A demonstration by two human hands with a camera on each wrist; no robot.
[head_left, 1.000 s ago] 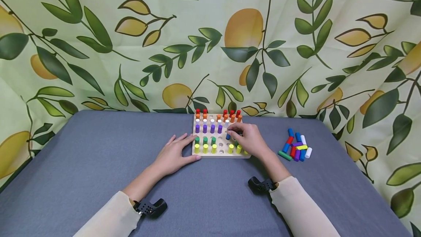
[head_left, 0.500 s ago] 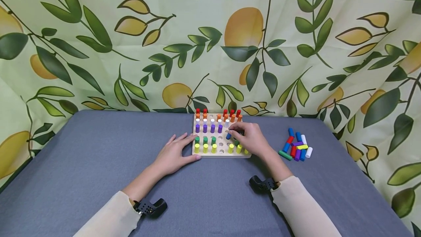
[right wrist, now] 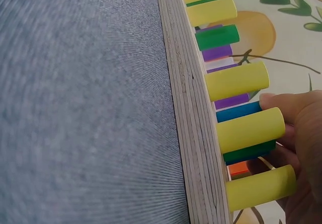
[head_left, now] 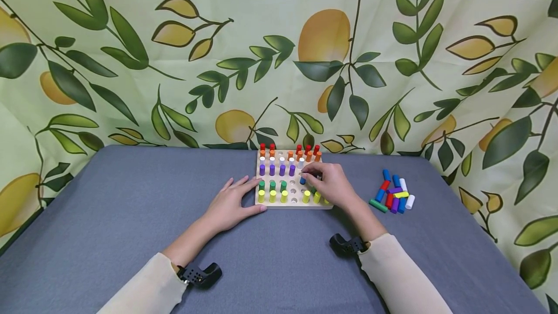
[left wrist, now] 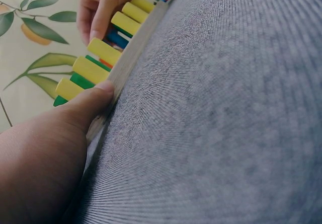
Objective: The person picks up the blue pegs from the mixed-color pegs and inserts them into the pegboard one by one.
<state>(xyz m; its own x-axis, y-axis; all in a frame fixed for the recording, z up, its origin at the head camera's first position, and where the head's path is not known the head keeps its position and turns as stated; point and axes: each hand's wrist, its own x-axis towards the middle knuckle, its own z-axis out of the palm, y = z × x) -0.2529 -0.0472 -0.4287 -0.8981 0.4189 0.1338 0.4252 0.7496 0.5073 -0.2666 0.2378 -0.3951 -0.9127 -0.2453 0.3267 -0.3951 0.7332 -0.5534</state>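
Observation:
Rows of coloured pegs stand in a wooden pegboard [head_left: 292, 203]. With finger and thumb, my right hand [head_left: 330, 184] pinches a blue peg [head_left: 302, 180] over the board's right half, and in the right wrist view the same blue peg [right wrist: 239, 112] shows behind the yellow pegs. Whether its lower end sits in a hole cannot be made out. My left hand [head_left: 233, 206] rests at the board's left side, fingers stretched out; the left wrist view shows its thumb [left wrist: 95, 99] touching the front edge. Part of the board's right side is hidden under my right hand.
A loose pile of blue, red, white, purple, yellow and green pegs, among them a green peg [head_left: 378, 206], lies right of the board on the grey cloth-covered table [head_left: 279, 265]. A leaf-patterned curtain [head_left: 261, 76] hangs close behind the board.
The blue peg in my right hand leaned slightly half a second ago and looks more upright now. My right hand shifted only a little; my left hand stayed put.

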